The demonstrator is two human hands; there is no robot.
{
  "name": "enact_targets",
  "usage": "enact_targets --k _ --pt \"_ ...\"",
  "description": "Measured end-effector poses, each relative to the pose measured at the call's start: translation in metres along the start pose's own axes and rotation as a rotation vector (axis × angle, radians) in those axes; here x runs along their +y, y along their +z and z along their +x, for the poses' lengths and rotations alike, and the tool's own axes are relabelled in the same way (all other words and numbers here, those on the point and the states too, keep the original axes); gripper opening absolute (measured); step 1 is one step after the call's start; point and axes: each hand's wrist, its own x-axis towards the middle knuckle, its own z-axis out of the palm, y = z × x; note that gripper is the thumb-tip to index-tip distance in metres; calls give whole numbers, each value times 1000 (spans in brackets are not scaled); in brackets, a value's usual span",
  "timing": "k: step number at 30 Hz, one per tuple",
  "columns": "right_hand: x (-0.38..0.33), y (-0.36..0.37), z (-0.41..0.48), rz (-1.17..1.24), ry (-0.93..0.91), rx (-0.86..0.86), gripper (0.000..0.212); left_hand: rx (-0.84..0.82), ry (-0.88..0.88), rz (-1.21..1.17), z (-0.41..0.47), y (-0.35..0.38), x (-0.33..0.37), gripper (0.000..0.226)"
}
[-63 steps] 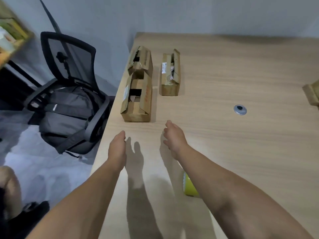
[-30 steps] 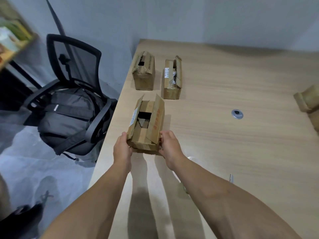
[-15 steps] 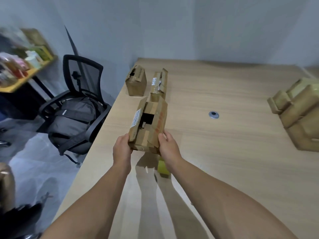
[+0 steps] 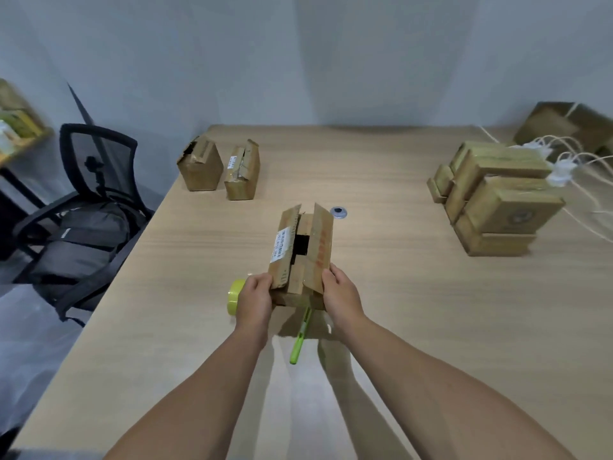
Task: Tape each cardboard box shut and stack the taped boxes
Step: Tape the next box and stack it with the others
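Black mesh is showing at the far left, where an office chair [image 4: 96,180] with a dark backpack [image 4: 83,240] on its seat is standing beside the wooden table [image 4: 414,310]. Two boxes [image 4: 219,167] with loose flaps are waiting side by side near the table's far left corner; about two seconds ago a third box was sitting just in front of them, and that spot is now bare.

That third box, the open box [image 4: 302,257], is now being held near the middle of the table, close to the person. The left hand [image 4: 253,298] is clamping its near left side, fingers curled onto the left flap, and the right hand [image 4: 338,293] is pressing the opposite side, fingers wrapped against the right flap. Both hands, which were lying empty on the table earlier, are now closed on cardboard. The flaps are still standing up with a dark gap between them, so the box is in position but not yet shut.

A yellow roll of tape [image 4: 235,296] is lying just left of the left hand, and a green cutter [image 4: 300,340] is lying below the box, so taping looks like the likely next step. Further right, a pile of taped boxes [image 4: 494,197] is sitting with white cords [image 4: 564,167] beside it; that pile was barely in view before.
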Motion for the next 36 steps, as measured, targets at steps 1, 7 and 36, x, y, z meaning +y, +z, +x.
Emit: enact_targets --k 1,7,36 --pt "5 -9 -2 -7 10 11 59 -11 -10 11 -3 6 -6 12" --pt "28 -53 -11 20 109 88 52 -105 -68 110 -18 40 -38 15" --pt "32 -48 55 -267 230 173 41 -91 -71 352 39 40 -54 17"
